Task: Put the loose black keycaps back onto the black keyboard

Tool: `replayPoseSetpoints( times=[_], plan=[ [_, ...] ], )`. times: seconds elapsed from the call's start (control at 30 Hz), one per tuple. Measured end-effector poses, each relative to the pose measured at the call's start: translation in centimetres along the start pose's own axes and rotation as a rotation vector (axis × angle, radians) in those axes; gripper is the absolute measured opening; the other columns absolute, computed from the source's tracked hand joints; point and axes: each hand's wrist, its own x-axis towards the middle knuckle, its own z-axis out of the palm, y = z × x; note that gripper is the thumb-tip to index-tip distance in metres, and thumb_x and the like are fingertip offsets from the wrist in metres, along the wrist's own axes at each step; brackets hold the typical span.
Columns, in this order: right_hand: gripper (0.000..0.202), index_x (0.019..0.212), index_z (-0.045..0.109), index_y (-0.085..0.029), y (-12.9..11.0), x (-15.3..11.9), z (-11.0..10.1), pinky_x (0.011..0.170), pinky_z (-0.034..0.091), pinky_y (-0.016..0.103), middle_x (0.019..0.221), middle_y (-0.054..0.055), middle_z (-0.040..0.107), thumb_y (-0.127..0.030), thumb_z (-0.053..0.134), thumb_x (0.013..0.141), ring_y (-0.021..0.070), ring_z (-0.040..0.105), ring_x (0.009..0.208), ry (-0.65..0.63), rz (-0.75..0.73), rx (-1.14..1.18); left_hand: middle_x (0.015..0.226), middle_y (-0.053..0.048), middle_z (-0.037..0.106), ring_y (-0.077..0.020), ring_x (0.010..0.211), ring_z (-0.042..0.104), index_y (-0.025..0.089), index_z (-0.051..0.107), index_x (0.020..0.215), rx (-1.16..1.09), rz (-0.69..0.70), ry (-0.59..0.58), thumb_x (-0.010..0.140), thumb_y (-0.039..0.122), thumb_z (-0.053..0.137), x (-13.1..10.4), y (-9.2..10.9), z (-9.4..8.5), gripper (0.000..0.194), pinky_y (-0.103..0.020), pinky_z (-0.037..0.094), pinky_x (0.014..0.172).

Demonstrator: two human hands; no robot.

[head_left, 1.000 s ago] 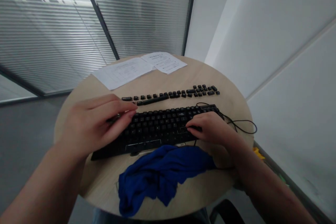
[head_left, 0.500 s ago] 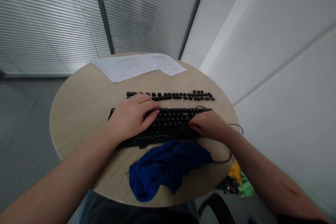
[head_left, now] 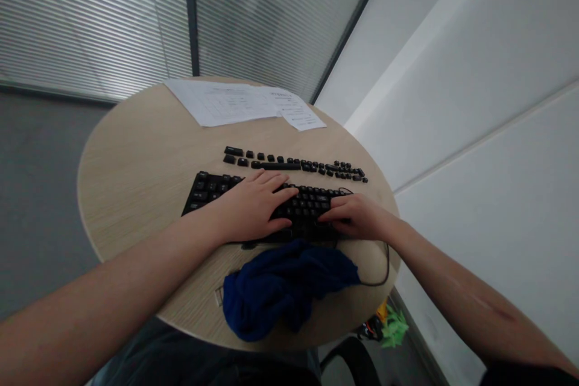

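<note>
A black keyboard (head_left: 212, 187) lies slightly askew on the round table, most of its keys in place. My left hand (head_left: 251, 208) rests flat across its middle with the fingers spread, covering many keys. At the keyboard's right end, my right hand (head_left: 357, 216) has its fingers bent and drawn together over the near rows; whatever they hold, if anything, is hidden. Beyond the keyboard, loose black keycaps (head_left: 234, 151) stand in rows, among them a long space bar (head_left: 280, 166). A crumpled blue cloth (head_left: 280, 289) lies just on my side of the keyboard.
White printed sheets (head_left: 226, 102) lie at the far side of the wooden table (head_left: 131, 163). A thin cable (head_left: 384, 274) loops on the right. A small pale object (head_left: 219, 296) sits by the cloth. A white wall (head_left: 474, 102) stands close on the right.
My left hand has spread its fingers and lies flatter on the keyboard. The keyboard's far left corner now shows more. My right hand stays at the right end, its fingers slightly shifted.
</note>
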Motion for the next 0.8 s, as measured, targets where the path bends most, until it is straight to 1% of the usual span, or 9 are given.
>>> replayPoseSetpoints(
  times=[0.07, 0.17, 0.3, 0.47, 0.53, 0.67, 0.8],
  plan=[
    [0.031, 0.111, 0.078, -0.027, 0.1, 0.1, 0.0, 0.068, 0.041, 0.02, 0.086, 0.001, 0.069, -0.017, 0.058, 0.089, 0.0077, 0.06, 0.072, -0.018, -0.011, 0.024, 0.155, -0.018, 0.049, -0.0364, 0.144, 0.043, 0.023, 0.053, 0.148, 0.013, -0.007, -0.018, 0.094, 0.058, 0.057, -0.1, 0.0, 0.3, 0.064, -0.053, 0.029, 0.12],
    [0.031, 0.113, 0.077, -0.026, 0.1, 0.2, 0.1, 0.069, 0.043, 0.019, 0.086, 0.001, 0.07, -0.017, 0.058, 0.089, 0.0085, 0.062, 0.075, -0.048, -0.001, 0.029, 0.154, -0.018, 0.05, -0.0357, 0.143, 0.045, 0.023, 0.052, 0.148, 0.022, -0.003, -0.02, 0.094, 0.059, 0.056, -0.1, 0.0, 0.6, 0.065, -0.051, 0.029, 0.119],
    [0.034, 0.117, 0.075, -0.024, 0.1, 0.1, 0.2, 0.071, 0.046, 0.02, 0.09, 0.002, 0.072, -0.017, 0.058, 0.089, 0.0099, 0.065, 0.078, -0.078, 0.014, 0.034, 0.151, -0.017, 0.053, -0.0355, 0.139, 0.05, 0.023, 0.056, 0.146, 0.016, 0.015, 0.006, 0.093, 0.059, 0.058, -0.1, -0.1, 0.8, 0.064, -0.05, 0.03, 0.117],
    [0.033, 0.116, 0.073, -0.022, 0.1, 0.3, 0.1, 0.075, 0.048, 0.02, 0.095, 0.003, 0.073, -0.016, 0.056, 0.088, 0.0106, 0.067, 0.081, -0.097, 0.005, 0.083, 0.149, -0.018, 0.055, -0.0358, 0.136, 0.051, 0.021, 0.055, 0.146, 0.034, 0.032, -0.004, 0.094, 0.058, 0.057, 0.0, -0.1, 0.8, 0.064, -0.049, 0.033, 0.114],
    [0.033, 0.114, 0.072, -0.022, 0.1, 0.6, 0.1, 0.075, 0.047, 0.02, 0.095, 0.002, 0.073, -0.015, 0.055, 0.087, 0.0107, 0.067, 0.082, -0.107, -0.001, 0.066, 0.149, -0.018, 0.055, -0.0353, 0.135, 0.052, 0.021, 0.055, 0.146, 0.039, 0.032, -0.003, 0.093, 0.058, 0.058, 0.0, -0.1, 0.8, 0.064, -0.048, 0.033, 0.114],
    [0.029, 0.106, 0.07, -0.021, 0.1, 1.0, 0.2, 0.071, 0.043, 0.02, 0.086, 0.001, 0.07, -0.012, 0.054, 0.084, 0.01, 0.063, 0.076, -0.109, -0.046, 0.024, 0.147, -0.016, 0.057, -0.0338, 0.134, 0.053, 0.021, 0.056, 0.144, 0.019, 0.029, 0.024, 0.092, 0.058, 0.061, -0.1, -0.1, 1.0, 0.065, -0.046, 0.032, 0.113],
    [0.021, 0.1, 0.068, -0.02, 0.0, 1.2, 0.1, 0.068, 0.04, 0.02, 0.083, 0.002, 0.066, -0.014, 0.052, 0.087, 0.01, 0.059, 0.074, -0.119, -0.079, 0.009, 0.147, -0.015, 0.057, -0.0327, 0.135, 0.052, 0.022, 0.054, 0.146, 0.028, 0.039, 0.029, 0.092, 0.06, 0.058, -0.1, -0.2, 1.2, 0.066, -0.044, 0.032, 0.114]
  ],
)
